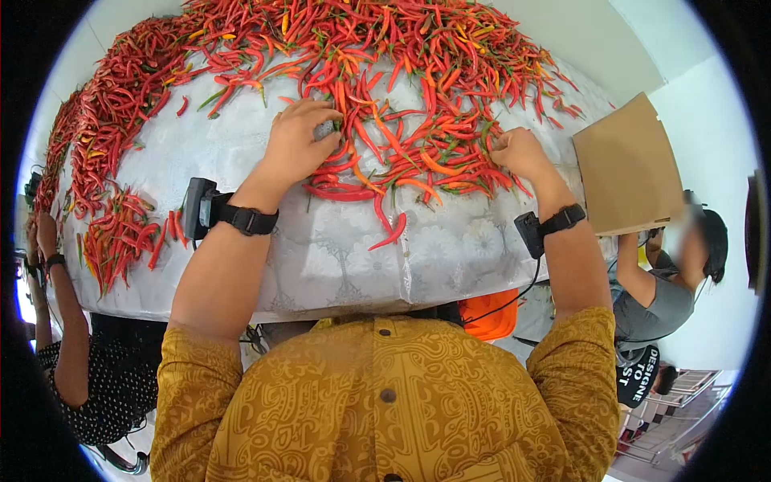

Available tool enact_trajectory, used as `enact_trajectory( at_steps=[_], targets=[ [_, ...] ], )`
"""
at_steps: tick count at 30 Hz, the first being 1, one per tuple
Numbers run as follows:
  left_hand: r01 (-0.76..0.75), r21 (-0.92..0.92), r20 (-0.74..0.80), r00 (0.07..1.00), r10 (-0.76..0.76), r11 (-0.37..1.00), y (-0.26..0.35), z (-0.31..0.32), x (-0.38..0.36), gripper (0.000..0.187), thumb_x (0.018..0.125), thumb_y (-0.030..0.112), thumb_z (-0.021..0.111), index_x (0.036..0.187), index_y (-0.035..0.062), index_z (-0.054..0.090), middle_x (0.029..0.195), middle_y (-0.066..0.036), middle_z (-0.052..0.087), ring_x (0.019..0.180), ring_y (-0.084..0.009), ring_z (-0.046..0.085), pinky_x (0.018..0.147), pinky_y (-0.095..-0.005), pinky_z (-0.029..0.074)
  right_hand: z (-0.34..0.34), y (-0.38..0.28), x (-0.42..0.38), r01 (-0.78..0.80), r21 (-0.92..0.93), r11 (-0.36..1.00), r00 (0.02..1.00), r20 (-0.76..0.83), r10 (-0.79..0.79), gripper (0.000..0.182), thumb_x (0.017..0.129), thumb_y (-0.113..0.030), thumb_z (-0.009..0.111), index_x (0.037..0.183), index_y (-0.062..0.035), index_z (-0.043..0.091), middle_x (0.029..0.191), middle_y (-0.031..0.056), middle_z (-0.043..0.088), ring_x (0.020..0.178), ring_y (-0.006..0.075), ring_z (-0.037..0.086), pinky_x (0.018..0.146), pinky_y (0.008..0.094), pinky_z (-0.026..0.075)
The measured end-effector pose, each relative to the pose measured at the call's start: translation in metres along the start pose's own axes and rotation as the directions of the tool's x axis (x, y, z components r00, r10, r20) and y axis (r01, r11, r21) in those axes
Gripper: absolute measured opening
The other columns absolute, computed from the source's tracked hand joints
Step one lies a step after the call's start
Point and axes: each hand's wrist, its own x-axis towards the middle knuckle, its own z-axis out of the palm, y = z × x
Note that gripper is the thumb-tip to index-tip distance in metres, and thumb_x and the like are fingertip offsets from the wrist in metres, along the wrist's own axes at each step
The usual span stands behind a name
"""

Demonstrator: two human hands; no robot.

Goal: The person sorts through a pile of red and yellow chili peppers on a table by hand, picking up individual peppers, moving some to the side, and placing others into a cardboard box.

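Red chillies (434, 128), some orange or green-stemmed, lie in a loose spread on the patterned table cover (337, 249). At the left edge of this spread is my left hand (303, 138), fingers curved with a gap between thumb and forefinger and a small dark greenish bit near the fingertips. My right hand (518, 151) is at the spread's right edge, its fingers curled in beside the chillies; whatever it pinches is too small to name. Nearest the table's front edge, a curved red chilli (389, 234) lies below the others.
A big heap of chillies (144, 72) curves along the back and left. A smaller pile (116, 241) lies front left. A cardboard box (626, 169) stands at the right. Co-workers are at both sides: a person's hands (44, 233) left, a person in grey (662, 297) right.
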Motion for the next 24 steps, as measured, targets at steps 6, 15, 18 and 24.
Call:
enact_trajectory(
  at_steps=[6,15,18,24],
  targets=[
    [0.013,0.007,0.005,1.0,-0.013,1.0,0.0,0.001,0.0,0.029,0.071,0.012,0.067,0.1,0.005,0.063,0.111,-0.016,0.059,0.111,-0.0326,0.051,0.095,-0.0398,0.04,0.003,0.006,0.002,-0.01,0.034,0.999,1.0,-0.002,0.01,0.02,0.062,-0.017,0.066,0.069,0.0009,0.066,0.061,0.0153,0.062,0.059,0.0255,0.062,0.059,0.0348,0.047],
    [0.001,-0.002,-0.005,1.0,-0.001,1.0,-0.003,0.003,0.0,0.029,0.071,0.012,0.067,0.099,0.0049,0.064,0.111,-0.017,0.059,0.11,-0.0332,0.051,0.094,-0.0399,0.04,-0.024,0.009,-0.015,-0.09,0.676,0.731,0.995,0.099,0.031,0.021,0.068,-0.006,0.061,0.088,-0.0001,0.062,0.07,0.0009,0.057,0.054,0.0078,0.046,0.048,0.0223,0.035],
    [-0.001,0.002,-0.008,1.0,0.001,1.0,-0.003,0.004,0.0,0.029,0.07,0.012,0.067,0.099,0.0046,0.064,0.111,-0.017,0.059,0.11,-0.033,0.051,0.094,-0.0398,0.04,-0.025,-0.007,-0.014,0.018,0.71,0.704,0.999,0.023,-0.049,0.019,0.071,-0.003,0.059,0.089,-0.0007,0.062,0.071,-0.0006,0.056,0.055,0.0069,0.046,0.048,0.0209,0.035],
    [-0.002,0.006,-0.016,1.0,0.002,1.0,-0.004,0.004,0.001,0.029,0.07,0.012,0.066,0.098,0.0043,0.064,0.11,-0.016,0.059,0.108,-0.0327,0.052,0.093,-0.0404,0.041,-0.007,-0.054,0.018,0.411,0.206,0.888,0.912,-0.104,-0.397,0.023,0.071,-0.003,0.06,0.094,-0.0025,0.064,0.074,0.0067,0.059,0.067,0.0177,0.058,0.06,0.0308,0.046]
  ],
)
